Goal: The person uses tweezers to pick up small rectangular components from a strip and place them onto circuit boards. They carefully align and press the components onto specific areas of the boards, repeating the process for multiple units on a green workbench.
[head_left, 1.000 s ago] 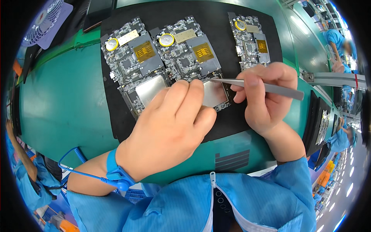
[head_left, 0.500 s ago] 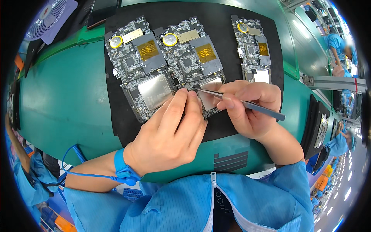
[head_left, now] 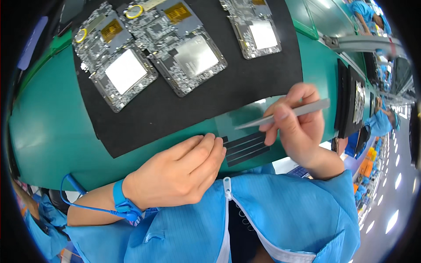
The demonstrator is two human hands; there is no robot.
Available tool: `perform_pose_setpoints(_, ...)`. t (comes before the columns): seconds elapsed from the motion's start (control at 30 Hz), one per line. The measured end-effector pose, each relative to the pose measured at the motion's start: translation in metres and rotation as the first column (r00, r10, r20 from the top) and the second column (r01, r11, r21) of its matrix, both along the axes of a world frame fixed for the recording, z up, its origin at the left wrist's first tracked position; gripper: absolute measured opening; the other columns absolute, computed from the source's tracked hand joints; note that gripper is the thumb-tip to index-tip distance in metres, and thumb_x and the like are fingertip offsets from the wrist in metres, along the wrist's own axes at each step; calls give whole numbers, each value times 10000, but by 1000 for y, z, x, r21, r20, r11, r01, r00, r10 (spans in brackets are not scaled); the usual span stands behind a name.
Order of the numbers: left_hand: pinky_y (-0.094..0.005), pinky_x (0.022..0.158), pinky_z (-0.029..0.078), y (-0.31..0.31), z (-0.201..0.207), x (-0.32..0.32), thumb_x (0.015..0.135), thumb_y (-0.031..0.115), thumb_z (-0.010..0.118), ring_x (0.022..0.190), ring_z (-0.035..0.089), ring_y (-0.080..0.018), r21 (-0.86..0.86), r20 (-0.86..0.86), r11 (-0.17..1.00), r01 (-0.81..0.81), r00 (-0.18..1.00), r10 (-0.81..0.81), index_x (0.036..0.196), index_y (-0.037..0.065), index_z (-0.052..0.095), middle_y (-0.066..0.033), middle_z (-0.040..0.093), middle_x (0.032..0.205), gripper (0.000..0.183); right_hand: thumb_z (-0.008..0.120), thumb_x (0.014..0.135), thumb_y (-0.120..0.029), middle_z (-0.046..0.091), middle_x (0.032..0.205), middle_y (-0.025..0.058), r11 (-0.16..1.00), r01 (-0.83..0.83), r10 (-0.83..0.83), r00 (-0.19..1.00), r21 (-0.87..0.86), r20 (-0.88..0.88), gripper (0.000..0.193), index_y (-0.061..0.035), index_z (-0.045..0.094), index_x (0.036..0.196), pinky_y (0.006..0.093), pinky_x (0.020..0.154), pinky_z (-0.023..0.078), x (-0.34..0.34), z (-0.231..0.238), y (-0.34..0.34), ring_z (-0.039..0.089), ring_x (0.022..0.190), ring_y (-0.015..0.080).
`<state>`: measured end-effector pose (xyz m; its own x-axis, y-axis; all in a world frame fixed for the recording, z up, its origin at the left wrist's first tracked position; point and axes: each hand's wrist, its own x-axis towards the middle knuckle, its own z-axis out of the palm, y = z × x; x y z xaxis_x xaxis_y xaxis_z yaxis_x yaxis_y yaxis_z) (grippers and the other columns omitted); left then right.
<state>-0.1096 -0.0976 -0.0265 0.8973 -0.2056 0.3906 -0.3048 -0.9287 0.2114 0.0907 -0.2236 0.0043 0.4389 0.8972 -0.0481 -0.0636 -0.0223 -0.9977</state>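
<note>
My right hand [head_left: 296,125] grips a pair of metal tweezers [head_left: 312,107], their tips pointing left over a clear sheet [head_left: 230,125]. Several black adhesive-looking strips [head_left: 249,147] lie on the sheet in a row. My left hand [head_left: 175,173] rests at the left end of those strips, fingers stretched out side by side and its thumb hidden. Beyond my hands lie three circuit boards: the left board [head_left: 98,85], the middle board [head_left: 175,72] and the right board [head_left: 245,44]. Each bears a shiny metal plate.
The boards lie on a black mat [head_left: 144,131] over a green bench top [head_left: 44,131]. A blue wrist strap [head_left: 120,197] with a coiled cord is on my left wrist. Dark trays [head_left: 351,96] holding boards stand at the right. People in blue work farther off.
Both hands have come off the middle board and moved nearer to me, to the sheet of black strips. The tweezers remain in my right hand. The view has shifted, with the boards now higher up.
</note>
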Motion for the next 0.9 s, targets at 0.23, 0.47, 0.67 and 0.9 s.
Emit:
perform_pose_setpoints(0.23, -430, 939, 467, -2, -5, 0, 759, 110, 618, 1124, 539, -326, -122, -142, 991, -52, 989, 34, 1042, 29, 636, -191, 559, 1172, 294, 505, 931, -37, 603, 782, 116, 996, -24, 36, 990, -85, 137, 203, -27, 329, 1030, 207, 559, 509, -17, -32, -34, 614, 584, 108)
perform_pose_setpoints(0.47, -461, 958, 450, 0, -9, 0, 707, 137, 634, 1164, 511, -345, -158, -169, 985, -63, 985, 36, 1060, 65, 637, -196, 541, 1198, 360, 557, 909, -44, 595, 806, 103, 999, 42, -41, 995, -9, 87, 227, -12, 363, 1024, 187, 516, 507, -27, -40, -37, 607, 605, 83)
perform_pose_setpoints(0.67, -453, 958, 451, 0, -10, 0, 706, 152, 634, 1160, 516, -341, -153, -153, 986, -57, 988, 34, 1062, 67, 635, -192, 544, 1197, 367, 552, 910, -39, 594, 812, 101, 999, 46, -45, 996, -15, 74, 226, -10, 360, 1025, 182, 510, 511, -24, -35, -36, 610, 614, 83)
perform_pose_setpoints(0.9, -444, 953, 451, 0, -13, -1, 732, 156, 606, 1162, 516, -334, -132, -130, 990, -54, 991, 36, 1062, 59, 628, -192, 541, 1210, 345, 522, 917, -18, 594, 801, 123, 998, 61, -61, 997, 2, 49, 206, -22, 352, 1032, 183, 492, 501, -26, -36, -32, 599, 590, 85)
